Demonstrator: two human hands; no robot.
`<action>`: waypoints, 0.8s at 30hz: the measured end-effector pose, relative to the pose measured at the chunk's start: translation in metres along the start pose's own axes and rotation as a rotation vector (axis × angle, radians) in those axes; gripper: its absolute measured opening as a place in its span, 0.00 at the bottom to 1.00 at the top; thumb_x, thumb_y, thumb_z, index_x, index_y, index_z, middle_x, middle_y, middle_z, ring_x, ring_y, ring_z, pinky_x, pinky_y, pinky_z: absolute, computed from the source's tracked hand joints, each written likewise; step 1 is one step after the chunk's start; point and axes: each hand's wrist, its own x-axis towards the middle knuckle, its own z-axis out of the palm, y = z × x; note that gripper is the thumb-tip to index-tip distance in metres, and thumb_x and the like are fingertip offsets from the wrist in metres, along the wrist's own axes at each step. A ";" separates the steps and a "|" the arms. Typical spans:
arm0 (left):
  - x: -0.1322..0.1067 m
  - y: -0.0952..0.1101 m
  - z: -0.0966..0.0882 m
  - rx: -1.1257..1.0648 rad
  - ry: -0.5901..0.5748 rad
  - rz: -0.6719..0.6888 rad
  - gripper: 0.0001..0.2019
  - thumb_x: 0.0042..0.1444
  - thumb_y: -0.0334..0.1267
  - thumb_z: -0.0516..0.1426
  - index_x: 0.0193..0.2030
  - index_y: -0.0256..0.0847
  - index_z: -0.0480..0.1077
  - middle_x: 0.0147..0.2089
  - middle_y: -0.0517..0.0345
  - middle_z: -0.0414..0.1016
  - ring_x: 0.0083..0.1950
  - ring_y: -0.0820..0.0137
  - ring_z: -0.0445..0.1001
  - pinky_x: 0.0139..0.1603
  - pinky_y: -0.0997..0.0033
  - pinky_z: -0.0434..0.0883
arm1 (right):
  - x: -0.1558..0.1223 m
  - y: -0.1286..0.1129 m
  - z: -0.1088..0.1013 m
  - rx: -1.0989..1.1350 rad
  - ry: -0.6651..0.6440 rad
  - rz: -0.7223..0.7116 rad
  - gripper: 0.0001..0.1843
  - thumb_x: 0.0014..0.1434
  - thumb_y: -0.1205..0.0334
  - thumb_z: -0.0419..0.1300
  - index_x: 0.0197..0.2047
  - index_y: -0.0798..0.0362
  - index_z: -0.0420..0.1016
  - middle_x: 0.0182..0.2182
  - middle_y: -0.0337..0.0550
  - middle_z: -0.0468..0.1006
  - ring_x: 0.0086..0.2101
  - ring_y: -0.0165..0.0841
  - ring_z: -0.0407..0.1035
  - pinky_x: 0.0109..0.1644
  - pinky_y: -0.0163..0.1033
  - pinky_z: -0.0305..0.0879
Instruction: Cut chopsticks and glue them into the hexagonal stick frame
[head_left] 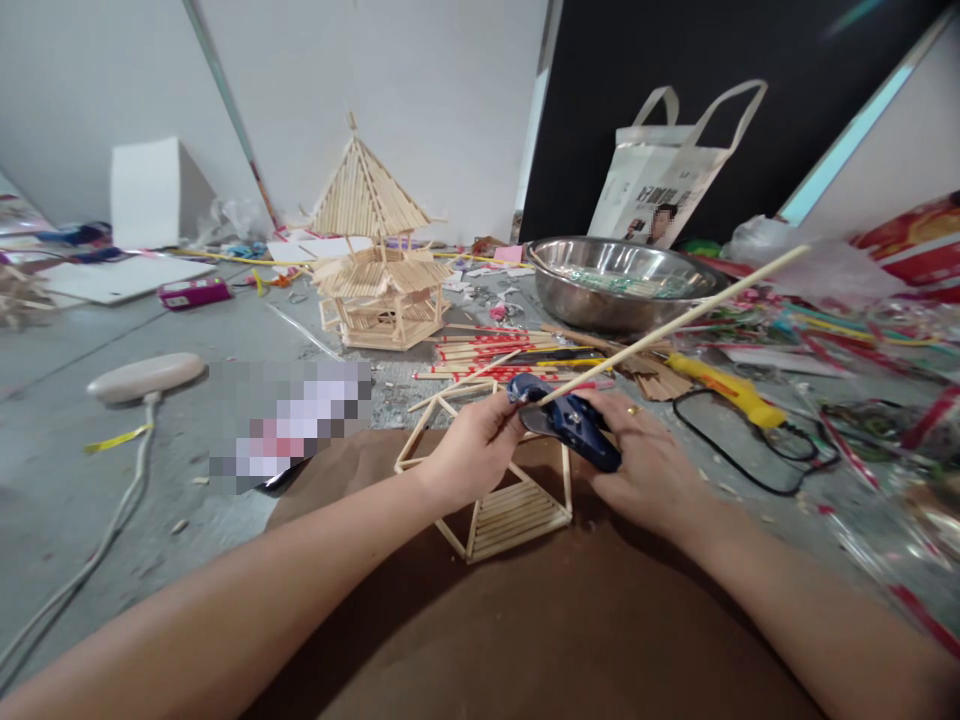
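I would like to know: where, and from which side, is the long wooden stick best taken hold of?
Probably by the upper half of the stick, from the person's right: it is thin and straight, slants upward to that side, and is not held there. Its lower end meets the blue tool between the left hand and right hand.

Before me a grey surface (56,480), perhaps the floor, carries a stick pagoda (382,277), steel basin (581,303) and yellow tool (724,390); brown sheeting (420,640) bears my stick frame (517,520).
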 end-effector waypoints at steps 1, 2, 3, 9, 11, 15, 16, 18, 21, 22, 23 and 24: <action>0.000 0.000 0.000 0.001 0.002 0.002 0.11 0.55 0.32 0.46 0.40 0.34 0.67 0.37 0.55 0.71 0.39 0.72 0.67 0.41 0.72 0.64 | 0.000 0.000 0.000 0.000 -0.001 0.001 0.31 0.42 0.64 0.53 0.52 0.54 0.55 0.44 0.49 0.68 0.43 0.42 0.63 0.44 0.47 0.60; 0.000 -0.001 0.000 0.001 0.004 0.004 0.11 0.55 0.32 0.46 0.40 0.34 0.67 0.36 0.55 0.71 0.38 0.72 0.67 0.41 0.72 0.64 | 0.000 0.000 0.001 0.001 -0.001 0.001 0.31 0.42 0.64 0.53 0.52 0.54 0.55 0.44 0.49 0.68 0.43 0.42 0.63 0.44 0.47 0.60; 0.000 -0.001 0.000 0.001 0.006 0.004 0.11 0.55 0.33 0.46 0.39 0.35 0.67 0.35 0.55 0.71 0.38 0.72 0.67 0.40 0.73 0.64 | -0.001 0.001 0.001 0.003 -0.002 0.000 0.31 0.42 0.64 0.53 0.52 0.54 0.55 0.44 0.49 0.68 0.43 0.42 0.63 0.44 0.47 0.61; 0.000 -0.002 0.001 0.023 0.013 0.009 0.09 0.55 0.33 0.46 0.36 0.35 0.67 0.32 0.57 0.70 0.36 0.73 0.67 0.37 0.73 0.64 | -0.001 0.002 0.004 -0.002 0.021 -0.008 0.29 0.44 0.62 0.53 0.52 0.54 0.56 0.45 0.50 0.68 0.43 0.42 0.64 0.44 0.47 0.61; -0.001 -0.002 0.001 0.033 0.010 0.006 0.09 0.55 0.33 0.46 0.36 0.36 0.66 0.32 0.57 0.70 0.36 0.73 0.67 0.37 0.73 0.64 | -0.001 0.001 0.004 -0.006 0.026 -0.019 0.29 0.44 0.62 0.52 0.52 0.55 0.56 0.44 0.50 0.69 0.42 0.42 0.65 0.43 0.46 0.62; 0.000 -0.003 0.000 0.054 -0.001 -0.019 0.10 0.55 0.33 0.46 0.37 0.35 0.66 0.34 0.56 0.70 0.37 0.72 0.67 0.39 0.72 0.64 | -0.002 0.001 0.005 -0.036 0.054 -0.037 0.28 0.44 0.62 0.53 0.51 0.56 0.57 0.43 0.49 0.70 0.40 0.41 0.66 0.42 0.45 0.63; 0.000 -0.002 0.000 0.058 -0.004 -0.025 0.10 0.55 0.34 0.46 0.37 0.35 0.66 0.34 0.55 0.70 0.37 0.72 0.67 0.39 0.72 0.64 | -0.002 0.002 0.005 -0.040 0.062 -0.046 0.28 0.44 0.62 0.53 0.51 0.56 0.57 0.42 0.49 0.70 0.40 0.41 0.66 0.42 0.44 0.63; 0.000 -0.002 -0.001 0.066 -0.005 -0.035 0.10 0.55 0.34 0.46 0.36 0.34 0.66 0.34 0.55 0.70 0.37 0.72 0.67 0.39 0.73 0.64 | -0.002 0.002 0.006 -0.041 0.073 -0.063 0.28 0.44 0.61 0.53 0.51 0.57 0.57 0.42 0.49 0.71 0.39 0.40 0.67 0.41 0.43 0.63; 0.000 -0.003 -0.001 0.072 0.006 -0.039 0.09 0.55 0.35 0.46 0.35 0.35 0.65 0.33 0.56 0.70 0.37 0.72 0.67 0.38 0.73 0.64 | -0.003 0.002 0.007 -0.046 0.073 -0.070 0.27 0.45 0.62 0.53 0.50 0.56 0.57 0.41 0.47 0.72 0.39 0.39 0.67 0.40 0.42 0.64; 0.000 -0.003 -0.001 0.073 0.010 -0.040 0.09 0.55 0.35 0.46 0.34 0.35 0.65 0.33 0.56 0.70 0.37 0.72 0.67 0.38 0.73 0.64 | -0.003 0.002 0.007 -0.051 0.068 -0.066 0.26 0.45 0.62 0.52 0.50 0.56 0.57 0.40 0.47 0.72 0.38 0.38 0.67 0.39 0.42 0.64; 0.000 -0.004 0.000 0.072 0.013 -0.041 0.09 0.55 0.35 0.46 0.34 0.35 0.65 0.33 0.57 0.70 0.37 0.72 0.67 0.38 0.73 0.64 | -0.003 0.002 0.006 -0.056 0.062 -0.061 0.26 0.45 0.62 0.52 0.50 0.56 0.57 0.40 0.47 0.72 0.38 0.38 0.68 0.38 0.41 0.64; 0.000 -0.005 0.000 0.072 0.016 -0.042 0.09 0.55 0.35 0.46 0.34 0.35 0.65 0.33 0.57 0.70 0.37 0.72 0.67 0.38 0.73 0.64 | -0.003 0.001 0.006 -0.061 0.057 -0.057 0.26 0.45 0.63 0.52 0.50 0.56 0.58 0.39 0.47 0.73 0.37 0.38 0.68 0.38 0.41 0.64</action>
